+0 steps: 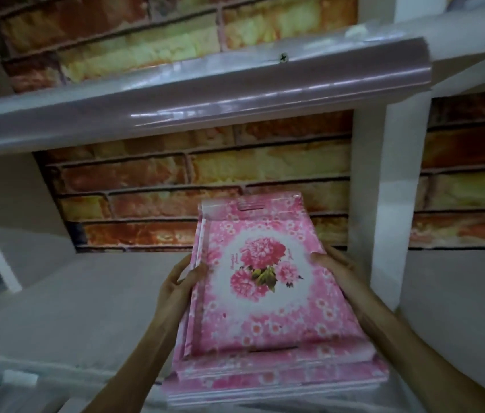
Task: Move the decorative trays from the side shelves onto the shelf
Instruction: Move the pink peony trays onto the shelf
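Observation:
A stack of pink decorative trays (pixel 265 296) with a printed bouquet of pink flowers lies lengthwise over the grey shelf board (pixel 71 311), its far end toward the brick-pattern back wall. My left hand (pixel 178 281) grips the stack's left edge, thumb on top. On the opposite edge, my right hand (pixel 333 268) holds the stack with its thumb on the rim. The near end of the stack juts toward me past the shelf's front.
An upper shelf (pixel 193 96) wrapped in shiny plastic film overhangs the opening. A white upright post (pixel 396 204) stands just right of the trays. A brick-pattern wall (pixel 205 174) closes the back. Blurred plastic-wrapped items (pixel 2 383) sit at the lower left.

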`<state>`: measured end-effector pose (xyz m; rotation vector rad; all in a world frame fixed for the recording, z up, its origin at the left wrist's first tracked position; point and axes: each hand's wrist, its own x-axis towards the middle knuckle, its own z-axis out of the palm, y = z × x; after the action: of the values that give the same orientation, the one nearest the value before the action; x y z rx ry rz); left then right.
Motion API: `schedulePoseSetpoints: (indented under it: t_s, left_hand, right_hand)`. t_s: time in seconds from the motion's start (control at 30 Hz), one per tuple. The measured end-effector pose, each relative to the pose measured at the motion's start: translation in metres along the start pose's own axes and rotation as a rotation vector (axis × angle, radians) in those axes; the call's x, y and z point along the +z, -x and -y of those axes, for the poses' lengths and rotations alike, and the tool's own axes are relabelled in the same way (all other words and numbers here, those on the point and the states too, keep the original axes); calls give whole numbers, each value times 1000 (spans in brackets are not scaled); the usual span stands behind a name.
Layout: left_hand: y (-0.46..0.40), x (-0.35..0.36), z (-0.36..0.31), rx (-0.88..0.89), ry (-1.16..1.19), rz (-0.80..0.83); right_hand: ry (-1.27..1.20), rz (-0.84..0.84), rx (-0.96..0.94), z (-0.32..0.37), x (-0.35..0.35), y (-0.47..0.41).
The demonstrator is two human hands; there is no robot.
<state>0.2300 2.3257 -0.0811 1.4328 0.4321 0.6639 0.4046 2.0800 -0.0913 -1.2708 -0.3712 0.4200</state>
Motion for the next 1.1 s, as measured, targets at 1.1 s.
schedulePoseSetpoints:
  t_s: [1.1]
  left_hand:
    - [-69, 8, 58, -237, -8, 217]
  right_hand:
    - [135, -275, 66, -24, -4, 6]
